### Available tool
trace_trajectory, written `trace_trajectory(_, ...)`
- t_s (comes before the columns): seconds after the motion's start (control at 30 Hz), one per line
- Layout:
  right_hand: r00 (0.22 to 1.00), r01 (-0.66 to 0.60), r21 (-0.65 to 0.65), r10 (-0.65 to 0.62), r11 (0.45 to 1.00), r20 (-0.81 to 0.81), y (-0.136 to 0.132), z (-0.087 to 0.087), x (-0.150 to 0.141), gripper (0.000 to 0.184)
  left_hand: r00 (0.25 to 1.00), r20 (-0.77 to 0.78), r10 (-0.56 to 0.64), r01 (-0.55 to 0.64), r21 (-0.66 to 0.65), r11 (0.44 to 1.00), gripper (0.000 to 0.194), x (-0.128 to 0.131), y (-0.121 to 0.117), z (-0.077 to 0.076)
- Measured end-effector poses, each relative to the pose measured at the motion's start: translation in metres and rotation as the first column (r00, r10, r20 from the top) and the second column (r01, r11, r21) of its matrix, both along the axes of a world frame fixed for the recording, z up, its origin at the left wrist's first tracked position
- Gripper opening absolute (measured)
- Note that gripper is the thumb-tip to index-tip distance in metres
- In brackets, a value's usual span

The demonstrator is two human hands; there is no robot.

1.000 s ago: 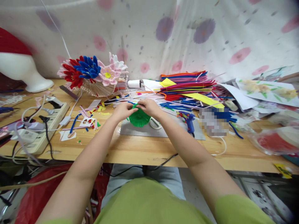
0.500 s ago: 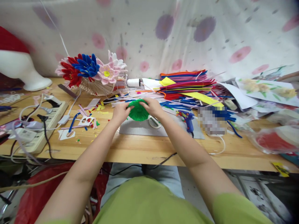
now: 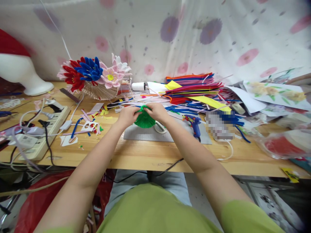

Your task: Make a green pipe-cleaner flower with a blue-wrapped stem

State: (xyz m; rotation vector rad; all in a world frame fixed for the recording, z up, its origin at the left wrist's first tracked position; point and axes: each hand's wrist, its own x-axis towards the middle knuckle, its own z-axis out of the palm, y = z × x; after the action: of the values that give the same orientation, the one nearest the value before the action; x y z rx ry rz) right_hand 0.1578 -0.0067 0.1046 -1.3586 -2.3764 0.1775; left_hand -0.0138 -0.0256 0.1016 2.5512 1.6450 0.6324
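Note:
My left hand (image 3: pixel 127 116) and my right hand (image 3: pixel 157 111) both pinch the top of a green fan-shaped craft piece (image 3: pixel 144 120) made of fuzzy wire, held just above a grey mat (image 3: pixel 148 134) on the wooden table (image 3: pixel 145 155). The fingers of both hands are closed on its upper edge, close together. A white loop, perhaps scissors handles (image 3: pixel 160 128), lies under my right wrist.
A blue glue gun (image 3: pixel 195 124) lies right of the mat. Behind are stacked coloured wire stems (image 3: pixel 194 89), a fan with red, blue and pink flowers (image 3: pixel 93 76), and a white thread spool (image 3: pixel 139 86). A power strip with plugs (image 3: pixel 41 131) sits left. Paper scraps (image 3: pixel 89 126) litter the table.
The green piece was spread wider between my hands half a second ago; now my hands have drawn together again over its top edge.

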Motion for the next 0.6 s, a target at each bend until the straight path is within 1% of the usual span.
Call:
trace_trajectory(0.07, 0.999, -0.003, -0.003, 0.003, 1.000, 0.048, 0.001, -0.001, -0.002, 0.023, 0.995, -0.075, -0.069, 0.070, 0.018, 0.997, 0.025, 0.001, 0.000, 0.001)
trace_trajectory(0.1, 0.998, -0.004, -0.004, 0.004, 1.000, 0.062, 0.002, -0.002, -0.003, 0.023, 0.992, -0.099, -0.082, 0.084, 0.024, 0.996, 0.025, 0.001, 0.000, 0.003)
trace_trajectory(0.17, 0.998, -0.012, 0.000, 0.012, 1.000, 0.056, 0.004, -0.003, -0.004, 0.024, 0.993, -0.101, -0.068, 0.071, 0.026, 0.997, 0.025, 0.000, -0.001, 0.005)
trace_trajectory(0.2, 0.999, -0.017, 0.001, 0.017, 1.000, 0.039, 0.005, -0.003, -0.004, 0.025, 0.996, -0.074, -0.051, 0.052, 0.013, 0.999, 0.026, 0.000, -0.001, 0.005)
trace_trajectory(0.23, 1.000, -0.025, 0.003, 0.024, 1.000, 0.011, 0.005, -0.003, -0.004, 0.025, 0.999, -0.022, -0.024, 0.024, -0.007, 1.000, 0.026, -0.001, 0.000, 0.005)
trace_trajectory(0.3, 0.996, -0.045, 0.015, 0.046, 0.999, -0.077, 0.003, -0.003, -0.002, 0.027, 0.987, 0.155, 0.049, -0.042, -0.049, 0.998, 0.025, -0.004, 0.003, 0.001)
trace_trajectory(0.33, 0.990, -0.050, 0.023, 0.052, 0.999, -0.130, 0.002, -0.003, -0.001, 0.028, 0.959, 0.269, 0.093, -0.079, -0.064, 0.995, 0.025, -0.005, 0.004, -0.002)
trace_trajectory(0.37, 0.983, -0.046, 0.026, 0.050, 0.999, -0.179, 0.000, -0.004, 0.001, 0.031, 0.914, 0.384, 0.133, -0.114, -0.072, 0.991, 0.026, -0.007, 0.006, -0.006)
trace_trajectory(0.43, 0.972, -0.009, 0.005, 0.010, 1.000, -0.236, -0.004, -0.007, 0.005, 0.034, 0.807, 0.564, 0.176, -0.151, -0.091, 0.984, 0.029, -0.010, 0.010, -0.014)
trace_trajectory(0.47, 0.971, 0.023, -0.015, -0.026, 1.000, -0.238, -0.006, -0.008, 0.006, 0.033, 0.772, 0.611, 0.176, -0.135, -0.114, 0.984, 0.029, -0.011, 0.011, -0.017)
trace_trajectory(0.5, 0.972, 0.058, -0.029, -0.063, 0.998, -0.227, -0.007, -0.009, 0.007, 0.031, 0.756, 0.633, 0.166, -0.102, -0.137, 0.985, 0.031, -0.012, 0.012, -0.019)
trace_trajectory(0.53, 0.973, 0.088, -0.035, -0.094, 0.995, -0.209, -0.008, -0.009, 0.008, 0.029, 0.756, 0.638, 0.146, -0.057, -0.157, 0.986, 0.033, -0.013, 0.012, -0.019)
trace_trajectory(0.6, 0.978, 0.120, -0.020, -0.121, 0.993, -0.170, -0.009, -0.007, 0.009, 0.028, 0.785, 0.613, 0.088, 0.021, -0.169, 0.985, 0.038, -0.014, 0.010, -0.014)
